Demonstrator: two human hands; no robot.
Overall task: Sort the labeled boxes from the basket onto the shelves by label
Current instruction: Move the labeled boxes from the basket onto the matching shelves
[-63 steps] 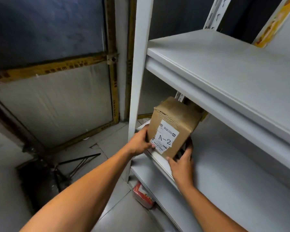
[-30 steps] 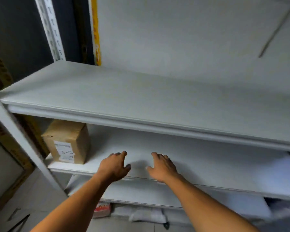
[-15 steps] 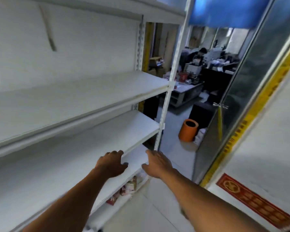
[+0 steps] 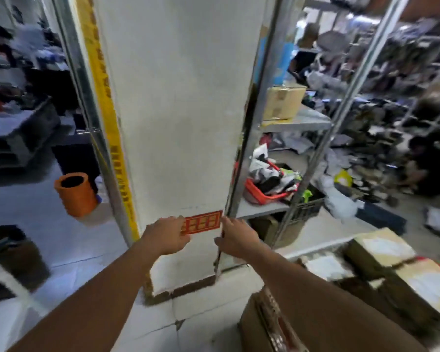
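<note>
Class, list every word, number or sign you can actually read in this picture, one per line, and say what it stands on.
None can be read.
Red and gold sticker on the white pillar: gold characters, too blurred.
Yellow strip beside the pillar: dark printing, too blurred.
White labels on the cardboard boxes at lower right: blurred blank.

Both bare forearms reach forward side by side, backs of the hands up. The left hand (image 4: pixel 167 235) and right hand (image 4: pixel 236 237) hang near each other, apart, fingers loosely curled and holding nothing.
</note>
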